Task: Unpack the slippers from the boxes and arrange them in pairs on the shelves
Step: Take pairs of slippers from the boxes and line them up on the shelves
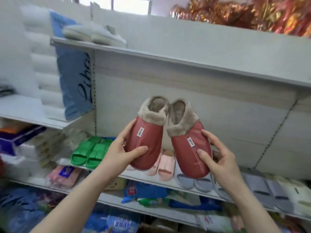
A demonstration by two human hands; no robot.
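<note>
I hold a pair of red slippers with beige fur collars and white "HOME" tags, toes down, in front of the shelving. My left hand (pixel 124 149) grips the left red slipper (pixel 148 137) around its toe. My right hand (pixel 218 157) grips the right red slipper (pixel 186 148) the same way. The two slippers touch at their fur collars. Behind them a white shelf (pixel 168 182) carries green slippers (pixel 90 153), pink slippers (pixel 165 167), blue-grey slippers (pixel 193 182) and grey slides (pixel 267 194) in pairs.
An upper shelf (pixel 185 64) holds pale grey slippers (pixel 94 34) at its left end. A blue pillow (pixel 72 78) and white stacked goods (pixel 42 64) stand at left. Red-gold foil items (pixel 252 14) sit on top. Packaged goods (pixel 143 192) fill the lower shelves.
</note>
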